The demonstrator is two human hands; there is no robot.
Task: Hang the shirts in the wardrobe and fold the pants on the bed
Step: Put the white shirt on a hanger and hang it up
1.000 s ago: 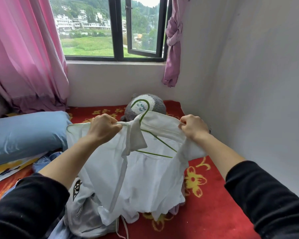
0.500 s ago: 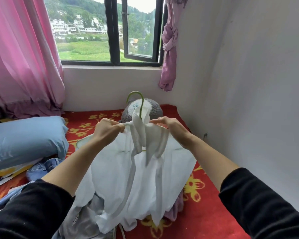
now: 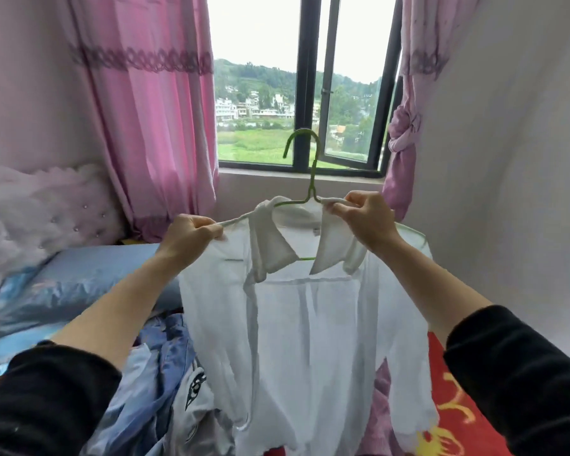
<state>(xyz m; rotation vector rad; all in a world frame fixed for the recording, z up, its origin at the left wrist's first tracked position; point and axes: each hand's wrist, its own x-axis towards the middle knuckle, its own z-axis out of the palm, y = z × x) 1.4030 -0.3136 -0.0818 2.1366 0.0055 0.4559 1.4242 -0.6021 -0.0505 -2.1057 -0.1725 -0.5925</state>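
- White collared shirt [image 3: 303, 324]: light, limp; on green wire hanger [image 3: 306, 166].
- Left hand [image 3: 191, 235], right hand [image 3: 366, 218]: pinching shoulder seams.
- Best hold: hanger hook.

The shirt [image 3: 310, 324] is plain white, on a light green hanger [image 3: 313, 166]. The curtains [image 3: 152, 126] are pink with a purple looped band. The bedspread [image 3: 454, 406] is red with yellow flowers, the pillow [image 3: 79, 284] pale blue, the sleeves [image 3: 524, 373] and window frame [image 3: 305, 93] black.
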